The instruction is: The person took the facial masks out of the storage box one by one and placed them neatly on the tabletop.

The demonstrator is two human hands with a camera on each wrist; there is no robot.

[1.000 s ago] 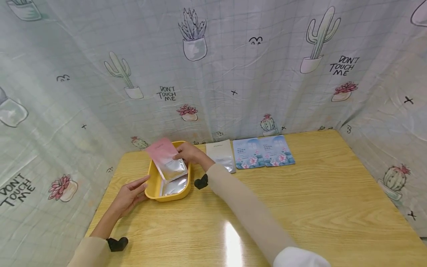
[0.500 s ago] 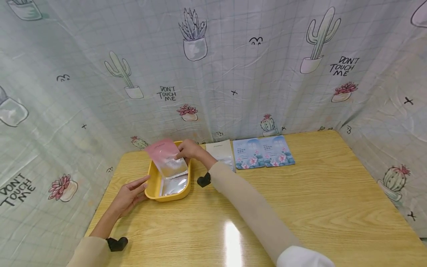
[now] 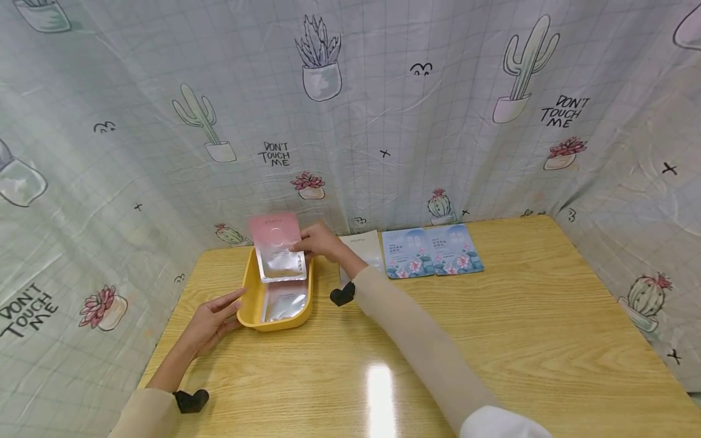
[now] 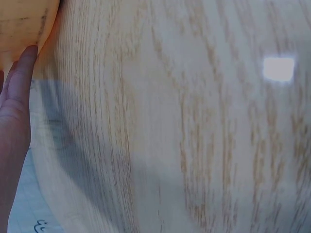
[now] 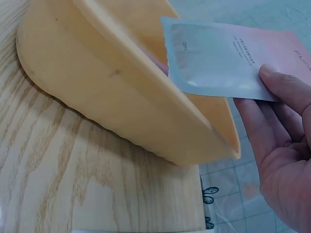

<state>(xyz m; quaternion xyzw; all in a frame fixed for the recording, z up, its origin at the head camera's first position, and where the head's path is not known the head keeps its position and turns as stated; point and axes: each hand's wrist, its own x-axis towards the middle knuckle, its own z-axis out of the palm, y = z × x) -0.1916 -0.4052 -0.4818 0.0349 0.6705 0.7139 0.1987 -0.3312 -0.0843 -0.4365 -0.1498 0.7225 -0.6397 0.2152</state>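
Note:
In the head view my right hand [image 3: 319,239] pinches a pink-and-silver sheet mask packet [image 3: 276,240] at its right edge, thumb on the front. The packet hangs over the back part of a yellow plastic bin [image 3: 251,304]. The right wrist view shows the packet's silver end [image 5: 209,68] above the bin's rim [image 5: 160,80]. Inside the bin lies another silver packet [image 3: 285,301], its upper part covered by the held one. My left hand [image 3: 208,325] rests against the bin's left side with fingers extended; in the left wrist view, fingers [image 4: 22,77] touch the bin wall [image 4: 26,22].
Right of the bin, along the table's back edge, lie a cream-and-silver packet [image 3: 364,246], partly behind my right arm, and two blue floral packets [image 3: 408,252] side by side. A cactus-print curtain [image 3: 372,109] hangs behind the wooden table [image 3: 493,340].
My right hand has raised the pink-and-silver packet slightly and turned it from a slant to nearly straight, uncovering more of the packet below. My left hand has stayed in place.

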